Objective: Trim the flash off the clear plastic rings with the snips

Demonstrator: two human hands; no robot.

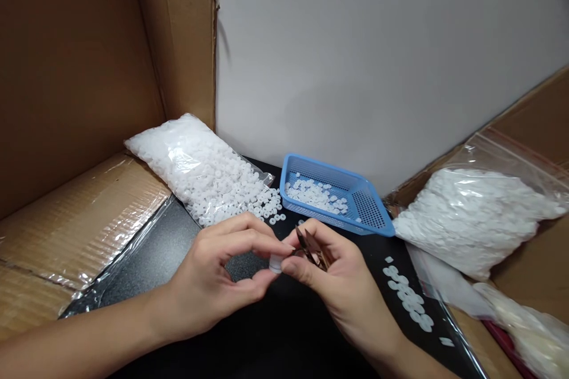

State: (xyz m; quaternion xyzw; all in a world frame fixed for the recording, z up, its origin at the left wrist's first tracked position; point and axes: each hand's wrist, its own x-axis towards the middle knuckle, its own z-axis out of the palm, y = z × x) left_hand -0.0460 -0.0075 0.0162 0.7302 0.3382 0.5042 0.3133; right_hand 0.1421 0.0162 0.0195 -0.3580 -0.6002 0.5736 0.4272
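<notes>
Between the thumb and fingertips of my left hand (pixel 222 272) is a small stack of white plastic discs (pixel 275 263). My right hand (pixel 340 275) is closed around a pair of small dark metal snips (pixel 311 247), whose two pointed blades stick up and lie apart. The thumb and fingertips of that hand also meet the stack's right side, so both hands touch it. My fingers partly hide the stack and most of the snips' handles.
A clear bag (pixel 191 166) spills white rings (pixel 271 204) at the back left. Beside it stands a blue mesh basket (pixel 377 213) with white pieces. Flat white discs (pixel 409 296) lie to the right, near another full bag (pixel 480 213). Cardboard (pixel 80 213) borders the black surface.
</notes>
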